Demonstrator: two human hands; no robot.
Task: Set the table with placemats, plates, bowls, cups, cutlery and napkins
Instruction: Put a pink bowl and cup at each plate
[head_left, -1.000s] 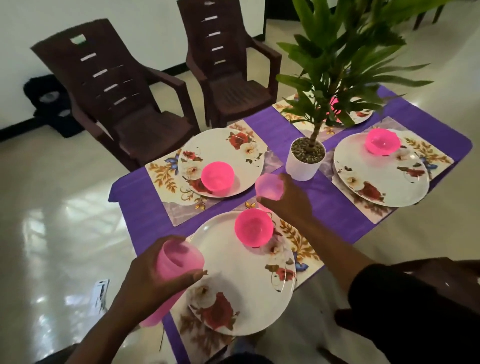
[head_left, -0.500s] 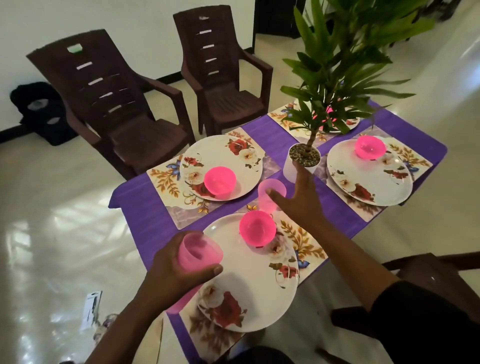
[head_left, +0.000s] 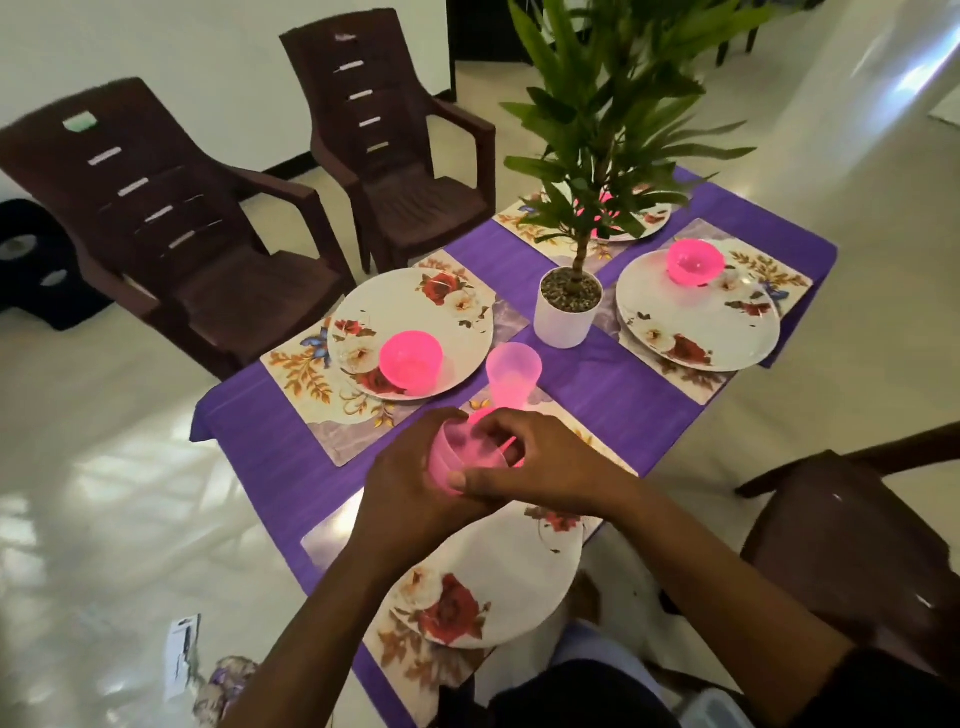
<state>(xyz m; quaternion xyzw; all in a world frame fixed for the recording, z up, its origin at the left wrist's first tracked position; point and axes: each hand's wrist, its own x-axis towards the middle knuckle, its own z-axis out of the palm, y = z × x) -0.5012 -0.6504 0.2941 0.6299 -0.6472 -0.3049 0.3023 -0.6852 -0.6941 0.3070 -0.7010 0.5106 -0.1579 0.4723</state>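
Note:
My left hand (head_left: 410, 483) grips a stack of pink plastic cups (head_left: 457, 457) above the near floral plate (head_left: 483, 587). My right hand (head_left: 540, 462) pinches the rim of the top cup in that stack. The near plate's pink bowl is hidden behind my hands. One pink cup (head_left: 513, 374) stands alone on the near placemat's far corner. The left plate (head_left: 410, 338) holds a pink bowl (head_left: 411, 359). The right plate (head_left: 698, 312) carries another pink bowl (head_left: 695, 261). A far plate (head_left: 644, 223) sits half hidden behind leaves.
A potted plant in a white pot (head_left: 569, 312) stands mid-table on the purple cloth (head_left: 623, 395). Two brown plastic chairs (head_left: 171, 234) (head_left: 395, 150) stand at the left side, a third chair (head_left: 857, 545) at my right. A small packet (head_left: 182, 654) lies on the floor.
My right hand let go of the single cup on the table and came back to the cup stack. My left hand brought the stack inward over the near plate.

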